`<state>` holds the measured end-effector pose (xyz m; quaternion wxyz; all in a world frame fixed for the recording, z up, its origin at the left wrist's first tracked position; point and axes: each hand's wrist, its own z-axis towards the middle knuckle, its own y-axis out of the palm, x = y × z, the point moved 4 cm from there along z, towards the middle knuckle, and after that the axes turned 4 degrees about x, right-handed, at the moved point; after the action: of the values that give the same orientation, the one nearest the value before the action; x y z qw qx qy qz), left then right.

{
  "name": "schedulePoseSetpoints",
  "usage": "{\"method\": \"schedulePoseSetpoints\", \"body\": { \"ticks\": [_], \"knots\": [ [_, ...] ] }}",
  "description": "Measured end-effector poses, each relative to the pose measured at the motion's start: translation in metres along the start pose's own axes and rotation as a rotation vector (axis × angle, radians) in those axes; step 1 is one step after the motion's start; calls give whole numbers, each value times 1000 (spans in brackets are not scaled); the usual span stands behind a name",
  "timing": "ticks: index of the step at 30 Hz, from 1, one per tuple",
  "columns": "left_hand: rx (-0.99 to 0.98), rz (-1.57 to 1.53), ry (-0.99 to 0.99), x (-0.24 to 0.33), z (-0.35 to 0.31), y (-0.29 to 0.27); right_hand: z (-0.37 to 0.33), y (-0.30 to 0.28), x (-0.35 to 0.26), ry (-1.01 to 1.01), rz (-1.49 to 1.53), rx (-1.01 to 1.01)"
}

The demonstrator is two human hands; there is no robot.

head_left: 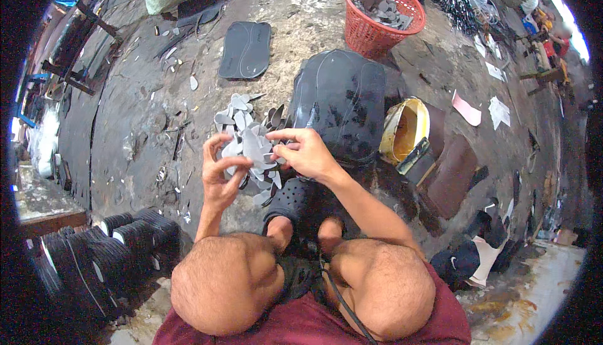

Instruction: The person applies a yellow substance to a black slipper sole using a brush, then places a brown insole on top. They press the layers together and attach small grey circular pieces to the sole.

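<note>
Low over a loose pile of small grey cut-out pieces point(240, 103) on the ground, my two hands work close together. My left hand point(220, 166) is curled, its fingertips at the lower end of a larger light-grey teardrop-shaped piece point(254, 145). From the other side my right hand point(308, 151) has its thumb and index finger closed at that piece's right edge. Part of the pile is hidden behind my fingers. Just beyond my right hand stands a dark rounded block point(342, 97) with a worn, shiny top.
Farther off are a red plastic basket point(383, 37) holding grey pieces and a flat black sheet point(246, 50). To the right sits a yellow-lined open container point(405, 128) beside brown sheets point(449, 169). Stacked black soles point(107, 257) lie at lower left. Scraps litter the floor.
</note>
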<state>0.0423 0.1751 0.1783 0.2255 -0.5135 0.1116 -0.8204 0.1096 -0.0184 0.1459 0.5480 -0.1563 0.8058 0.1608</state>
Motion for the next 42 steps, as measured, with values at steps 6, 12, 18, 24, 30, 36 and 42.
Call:
{"method": "schedulePoseSetpoints", "body": {
  "ticks": [6,12,18,24,30,36,42],
  "knots": [
    [-388,-434,-442,0,-27,48,-44,-23,19,-122,-47,106],
    [60,-651,-682,-45,-14,56,-60,-86,-27,-582,-1293,351],
    [-108,-682,-718,-24,43,100,-53,-117,-11,-742,-1320,358],
    [-4,-712,-736,-27,54,116,-62,-117,-33,-722,-1296,244],
    [17,-674,-783,-33,41,119,-63,-102,-29,-828,-1381,188],
    [84,-692,-800,-31,41,115,-61,-111,-18,-840,-1189,265],
    [-145,-299,-442,-21,48,127,-64,-129,-32,-877,-959,533]
  ]
}}
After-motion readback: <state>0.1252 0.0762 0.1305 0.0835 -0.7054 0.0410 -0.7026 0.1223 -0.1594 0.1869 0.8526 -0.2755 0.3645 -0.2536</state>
